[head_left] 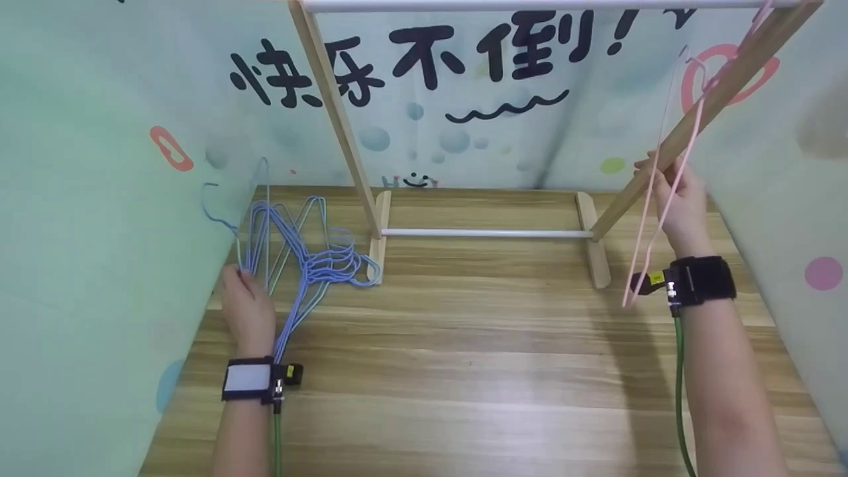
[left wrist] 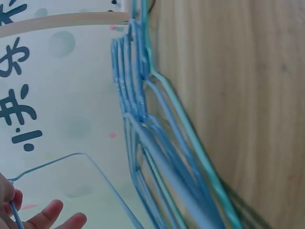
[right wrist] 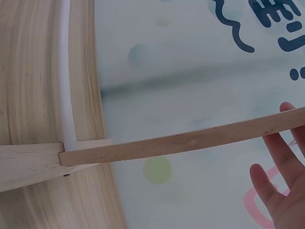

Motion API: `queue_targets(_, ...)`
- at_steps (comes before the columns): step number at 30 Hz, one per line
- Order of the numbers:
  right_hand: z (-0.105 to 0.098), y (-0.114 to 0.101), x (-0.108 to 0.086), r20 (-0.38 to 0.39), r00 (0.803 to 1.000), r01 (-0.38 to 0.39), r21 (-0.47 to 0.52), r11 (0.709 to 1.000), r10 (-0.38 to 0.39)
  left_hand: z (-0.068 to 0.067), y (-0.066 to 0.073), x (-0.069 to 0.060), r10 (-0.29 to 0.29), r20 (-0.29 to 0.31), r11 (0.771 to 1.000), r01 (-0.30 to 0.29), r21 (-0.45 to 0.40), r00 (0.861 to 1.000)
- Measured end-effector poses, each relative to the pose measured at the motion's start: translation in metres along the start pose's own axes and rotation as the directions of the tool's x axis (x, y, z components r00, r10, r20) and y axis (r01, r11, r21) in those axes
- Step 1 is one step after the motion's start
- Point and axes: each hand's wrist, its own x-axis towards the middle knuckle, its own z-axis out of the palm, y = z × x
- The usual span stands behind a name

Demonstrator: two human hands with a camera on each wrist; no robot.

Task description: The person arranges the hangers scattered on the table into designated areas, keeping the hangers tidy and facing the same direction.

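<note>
My left hand (head_left: 248, 311) pinches a blue wire hanger (head_left: 239, 248) near its neck in the head view, with the hook pointing up. The left wrist view shows part of that hanger (left wrist: 50, 164) between thumb and finger, other fingers spread. Beside this hand a bunch of blue and green hangers (head_left: 301, 258) lies on the floor against the wall. My right hand (head_left: 682, 205) holds the right wooden post (head_left: 712, 93) of a rack, some fingers passing behind it. In the right wrist view one finger (right wrist: 259, 183) stands apart from the post.
Pink hangers (head_left: 642, 232) hang near the right post, in front of the right hand. The rack has a white top bar (head_left: 530, 5), a white lower bar (head_left: 490, 232) and wooden feet (head_left: 593, 242). Printed cloth walls (head_left: 99, 218) enclose the wooden floor (head_left: 450, 371).
</note>
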Motion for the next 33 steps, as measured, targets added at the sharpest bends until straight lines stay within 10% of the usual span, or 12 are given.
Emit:
queue_targets(13,-0.002,0.000,-0.003,0.014,0.999,-0.035,0.013,0.999,0.035,-0.026,0.053,-0.016,0.129,-0.098,0.981,-0.141,-0.132,0.987)
queue_targets(21,-0.001,0.001,-0.001,0.024,0.999,-0.036,0.034,0.999,0.035,-0.045,0.091,-0.024,0.247,-0.215,0.926,-0.295,-0.234,0.945)
queue_targets(33,0.001,0.000,0.000,0.006,0.999,-0.037,0.060,0.998,0.036,-0.063,0.145,-0.040,0.324,-0.411,0.785,-0.485,-0.385,0.852)
